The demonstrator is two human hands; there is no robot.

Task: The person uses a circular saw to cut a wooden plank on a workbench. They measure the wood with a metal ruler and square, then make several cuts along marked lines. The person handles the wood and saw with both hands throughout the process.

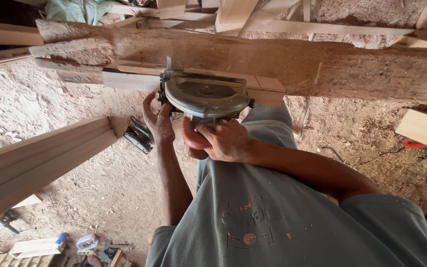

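The circular saw (204, 97) sits on a pale wooden board (139, 79), which lies along a big rough log (322, 64) that crosses the view. Its round metal guard faces the camera, and its red handle (193, 140) points toward the person.

The right hand (226, 141) is closed around the red handle, with the fingers curled over the top. The right forearm comes from the lower right and is bent at the elbow. The left hand (158, 118) is at the left side of the saw. Its fingers reach up and touch the saw body near the board edge, but I cannot tell if it really grasps something there. The left arm is stretched almost straight up from below.

The ground is covered with sawdust (50, 104). A second power tool (139, 134) lies on it just left of the left hand. Long pale planks (35, 163) are at the left, and small items (87, 242) lie at the bottom left.
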